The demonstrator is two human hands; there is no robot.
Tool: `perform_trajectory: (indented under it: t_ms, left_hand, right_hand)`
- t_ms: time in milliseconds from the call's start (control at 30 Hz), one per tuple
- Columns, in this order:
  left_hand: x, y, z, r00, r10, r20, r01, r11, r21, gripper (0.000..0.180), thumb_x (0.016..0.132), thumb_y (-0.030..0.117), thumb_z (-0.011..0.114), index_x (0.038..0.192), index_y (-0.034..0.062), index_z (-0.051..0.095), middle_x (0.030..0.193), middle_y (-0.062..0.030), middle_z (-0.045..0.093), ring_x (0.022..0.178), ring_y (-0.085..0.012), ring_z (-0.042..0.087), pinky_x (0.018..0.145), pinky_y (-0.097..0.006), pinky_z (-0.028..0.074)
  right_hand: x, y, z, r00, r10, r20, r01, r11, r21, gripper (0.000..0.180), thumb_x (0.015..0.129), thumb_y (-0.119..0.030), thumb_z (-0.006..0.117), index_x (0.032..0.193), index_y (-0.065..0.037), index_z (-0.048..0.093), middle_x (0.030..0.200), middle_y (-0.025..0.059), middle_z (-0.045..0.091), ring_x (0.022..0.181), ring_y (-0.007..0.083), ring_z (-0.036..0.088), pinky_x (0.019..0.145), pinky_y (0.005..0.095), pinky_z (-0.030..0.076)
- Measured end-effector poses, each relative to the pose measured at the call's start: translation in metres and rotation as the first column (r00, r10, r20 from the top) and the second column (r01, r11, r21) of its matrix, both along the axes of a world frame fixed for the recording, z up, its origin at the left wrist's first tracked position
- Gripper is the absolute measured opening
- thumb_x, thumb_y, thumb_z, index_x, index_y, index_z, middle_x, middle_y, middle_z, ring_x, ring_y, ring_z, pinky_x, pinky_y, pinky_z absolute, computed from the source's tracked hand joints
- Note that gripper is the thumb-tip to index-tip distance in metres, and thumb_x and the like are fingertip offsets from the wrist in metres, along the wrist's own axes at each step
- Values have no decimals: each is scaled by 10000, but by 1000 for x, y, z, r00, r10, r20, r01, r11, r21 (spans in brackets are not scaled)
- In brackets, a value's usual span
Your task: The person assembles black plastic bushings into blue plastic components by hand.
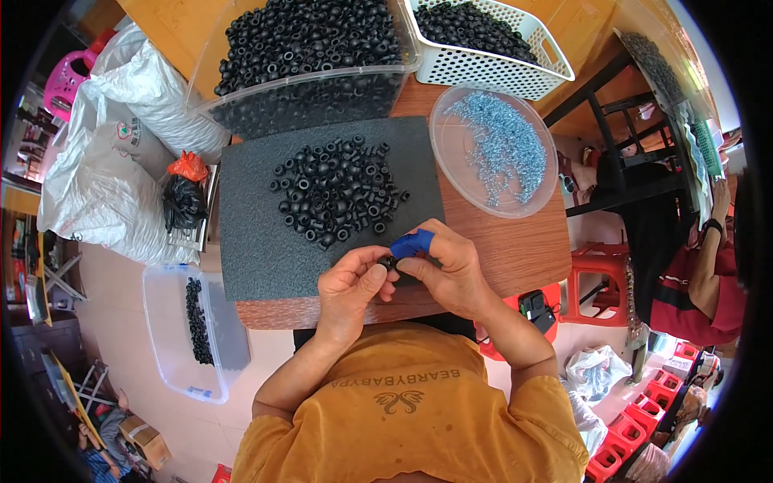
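Position: I see from one head camera, worn above the work, the left of a side-by-side pair.
Facing: it looks steeply down over the wearer's orange shirt [419, 419] onto the wooden table [515, 249].
Nearness: close; the left hand [348, 288] and right hand [451, 270] sit near centre, over the dark foam mat [258, 233].
Lens: fisheye, so the table edges bend toward the black rim.
Reach: floor on both sides shows, with a clear bin [173, 338] at left and red stools [596, 278] at right.
Shared view: I have no second picture to compare.

Small assembly workshop, bins of black grommets [310, 40], screw tray [451, 173]
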State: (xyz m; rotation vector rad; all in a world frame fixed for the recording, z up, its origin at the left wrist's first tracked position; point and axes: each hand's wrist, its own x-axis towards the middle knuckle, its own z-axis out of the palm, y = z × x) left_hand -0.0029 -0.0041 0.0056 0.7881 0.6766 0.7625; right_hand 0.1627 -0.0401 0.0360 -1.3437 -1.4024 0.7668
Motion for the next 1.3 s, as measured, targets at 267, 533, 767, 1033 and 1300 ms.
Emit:
perform_trajectory:
  t_ms: [267, 533, 767, 1033, 1300]
  left_hand:
    - [-2, -3, -1, 984, -11, -175, 38, 988, 152, 264, 926, 169, 588, 1130, 5, 549, 901, -38, 630, 724, -58, 558, 631, -180, 465]
    - [-5, -4, -2, 981, -28, -189, 57, 987, 151, 257, 930, 175, 583, 1127, 15, 546, 894, -24, 623, 724, -46, 542, 622, -170, 451]
    - [-3, -6, 2, 953, 46, -299, 45, 956, 291, 247, 909, 136, 606, 1109, -1, 558, 869, -57, 639, 696, -68, 565, 612, -190, 477]
    - [-8, -2, 1, 981, -53, -184, 78, 988, 131, 249, 918, 138, 595, 1128, 8, 564, 897, -30, 633, 718, -54, 559, 607, -178, 462]
    - [-5, 2, 6, 965, -86, -246, 108, 991, 80, 256, 900, 138, 623, 1100, -15, 575, 872, -61, 646, 688, -66, 569, 576, -189, 466]
  right_hand:
    - [-1, 1, -4, 994, -1, 106, -9, 995, 98, 176, 688, 50, 687, 833, -20, 615, 764, 93, 571, 720, 279, 534, 602, 353, 440]
    - [-3, -2, -6, 988, -5, 154, -10, 996, 94, 199, 656, 48, 708, 803, -22, 594, 765, 92, 570, 706, 281, 523, 587, 363, 433]
    - [-4, 0, -8, 972, -32, 233, -6, 987, 163, 211, 644, 37, 713, 810, -40, 608, 772, 81, 577, 722, 274, 525, 589, 356, 427]
    - [-6, -3, -11, 996, -51, 72, 45, 996, 82, 182, 652, 35, 714, 796, -40, 632, 778, 76, 581, 721, 267, 530, 593, 350, 428]
    - [-3, 2, -5, 981, -44, 190, 12, 986, 168, 174, 647, 38, 713, 783, -27, 626, 739, 77, 572, 702, 261, 525, 581, 344, 425]
